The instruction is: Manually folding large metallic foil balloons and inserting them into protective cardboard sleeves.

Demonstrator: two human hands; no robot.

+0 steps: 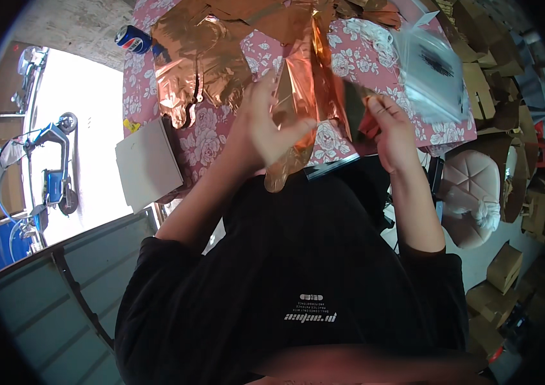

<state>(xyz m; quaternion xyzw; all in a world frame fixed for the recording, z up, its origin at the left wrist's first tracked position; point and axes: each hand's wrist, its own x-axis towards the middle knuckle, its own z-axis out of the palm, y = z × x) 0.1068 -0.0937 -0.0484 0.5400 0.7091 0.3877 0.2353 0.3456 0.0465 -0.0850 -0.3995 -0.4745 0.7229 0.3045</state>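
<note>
My left hand (263, 125) holds a shiny copper-coloured foil balloon (301, 77) flat, with the fingers spread against it and the thumb pinching its lower part. My right hand (391, 128) grips the balloon's right edge together with a dark flat piece (354, 106). Both hands are raised just above the near edge of a table with a pink floral cloth (343, 58). The balloon's lower end hangs down over my black shirt.
More copper foil balloons (198, 64) lie on the table's left side. A clear plastic bag (430, 67) lies at the right, a blue drink can (132, 38) at the far left corner, a white box (147, 163) at the table's left edge. Cardboard boxes (503, 266) and a padded stool (471, 186) stand at the right.
</note>
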